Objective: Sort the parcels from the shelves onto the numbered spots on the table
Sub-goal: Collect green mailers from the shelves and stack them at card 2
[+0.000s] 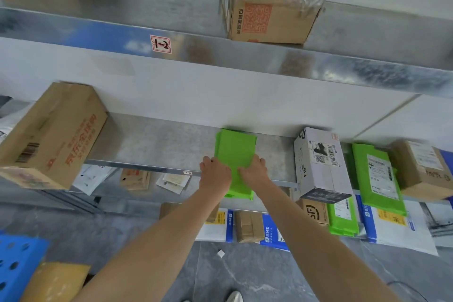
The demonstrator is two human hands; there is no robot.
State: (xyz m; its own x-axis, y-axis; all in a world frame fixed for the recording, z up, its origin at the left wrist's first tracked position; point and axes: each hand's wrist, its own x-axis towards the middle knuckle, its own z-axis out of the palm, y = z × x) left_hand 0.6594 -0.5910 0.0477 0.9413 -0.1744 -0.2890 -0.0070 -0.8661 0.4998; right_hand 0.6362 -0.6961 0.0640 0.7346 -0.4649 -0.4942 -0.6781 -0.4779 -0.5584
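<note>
A flat green parcel [235,152] lies on the middle metal shelf [157,144], its near end hanging over the shelf's front edge. My left hand [215,171] grips its left edge and my right hand [253,170] grips its right edge, fingers curled over the top. The parcel's plain green side faces up; no label shows. The table with numbered spots is out of view.
On the same shelf stand a large brown box [51,135] at the left, a white box [321,162], a labelled green parcel [377,174] and a small brown box [421,167] at the right. A taped box [272,0] sits on the shelf above, marked 1-2 [160,44]. Several parcels lie on lower shelves. A blue crate [14,265] is at bottom left.
</note>
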